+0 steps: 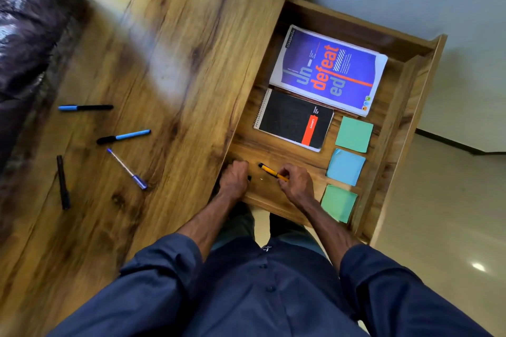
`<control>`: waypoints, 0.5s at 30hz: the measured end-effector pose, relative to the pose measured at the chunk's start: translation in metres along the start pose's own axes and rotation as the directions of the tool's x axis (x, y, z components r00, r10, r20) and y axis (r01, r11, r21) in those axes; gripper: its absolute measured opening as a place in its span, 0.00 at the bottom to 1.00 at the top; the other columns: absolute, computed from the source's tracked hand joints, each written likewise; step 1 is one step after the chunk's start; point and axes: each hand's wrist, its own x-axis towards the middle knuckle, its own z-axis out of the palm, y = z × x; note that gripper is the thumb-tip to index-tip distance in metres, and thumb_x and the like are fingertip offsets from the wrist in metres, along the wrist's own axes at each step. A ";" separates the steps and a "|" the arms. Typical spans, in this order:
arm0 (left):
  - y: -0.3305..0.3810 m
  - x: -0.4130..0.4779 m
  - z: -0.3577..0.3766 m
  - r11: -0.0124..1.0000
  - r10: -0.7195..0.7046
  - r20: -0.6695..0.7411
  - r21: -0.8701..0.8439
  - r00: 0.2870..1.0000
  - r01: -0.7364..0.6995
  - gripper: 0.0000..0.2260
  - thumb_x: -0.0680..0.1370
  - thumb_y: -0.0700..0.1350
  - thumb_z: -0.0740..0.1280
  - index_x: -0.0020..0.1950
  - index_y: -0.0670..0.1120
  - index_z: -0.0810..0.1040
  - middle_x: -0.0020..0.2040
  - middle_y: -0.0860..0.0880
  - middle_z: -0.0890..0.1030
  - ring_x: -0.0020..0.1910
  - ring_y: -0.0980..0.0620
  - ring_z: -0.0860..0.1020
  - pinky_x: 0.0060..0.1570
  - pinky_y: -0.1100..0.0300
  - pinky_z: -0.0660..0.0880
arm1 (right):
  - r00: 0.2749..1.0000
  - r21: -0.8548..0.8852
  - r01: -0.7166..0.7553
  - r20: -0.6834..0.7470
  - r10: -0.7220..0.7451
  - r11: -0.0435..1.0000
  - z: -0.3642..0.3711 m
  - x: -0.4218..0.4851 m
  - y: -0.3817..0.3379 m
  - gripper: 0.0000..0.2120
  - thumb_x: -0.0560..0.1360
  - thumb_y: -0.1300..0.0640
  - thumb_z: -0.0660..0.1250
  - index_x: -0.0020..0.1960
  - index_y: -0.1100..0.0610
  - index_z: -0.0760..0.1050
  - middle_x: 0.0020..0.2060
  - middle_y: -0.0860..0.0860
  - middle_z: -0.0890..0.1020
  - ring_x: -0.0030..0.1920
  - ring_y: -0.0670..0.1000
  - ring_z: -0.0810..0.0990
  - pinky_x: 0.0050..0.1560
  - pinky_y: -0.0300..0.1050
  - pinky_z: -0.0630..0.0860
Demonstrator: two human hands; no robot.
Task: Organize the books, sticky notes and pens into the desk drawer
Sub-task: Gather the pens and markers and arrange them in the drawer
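Down at the drawer's [399, 107] near edge, the right hand [297, 183] pinches an orange pen [271, 172], the left [234, 178] is clenched on something dark. Both books and three note pads are in; four pens [128, 168] wait on the surface [169, 63].

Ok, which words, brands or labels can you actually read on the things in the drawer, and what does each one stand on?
"un defeat ed": big letters on the purple-covered notebook at the drawer's back.
"classmate": small brand mark in that cover's corner.
Fine print on the same cover: too small to read.
Orange label on the black spiral-bound notepad: lettering present, too blurred to read.
Green and blue sticky-note pads and the pens: no readable text.
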 end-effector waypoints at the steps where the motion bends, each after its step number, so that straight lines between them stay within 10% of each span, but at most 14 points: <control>1: 0.001 -0.001 0.000 1.000 -0.005 -0.001 0.021 1.000 0.005 0.08 0.80 0.42 0.67 0.57 0.44 0.73 0.57 0.44 0.76 0.52 0.46 0.78 0.47 0.55 0.74 | 1.000 0.000 0.001 -0.001 -0.001 1.000 0.000 0.000 0.000 0.08 0.71 0.59 0.76 0.49 0.51 0.82 0.44 0.47 0.84 0.44 0.46 0.81 0.45 0.45 0.81; 15: 0.007 0.000 0.002 0.989 0.073 0.005 0.130 0.997 -0.073 0.06 0.82 0.38 0.59 0.58 0.43 0.71 0.57 0.43 0.74 0.55 0.44 0.75 0.55 0.50 0.71 | 1.000 -0.011 0.002 0.010 -0.002 1.000 0.002 0.002 -0.001 0.08 0.71 0.59 0.76 0.49 0.51 0.82 0.43 0.47 0.84 0.43 0.46 0.81 0.44 0.49 0.83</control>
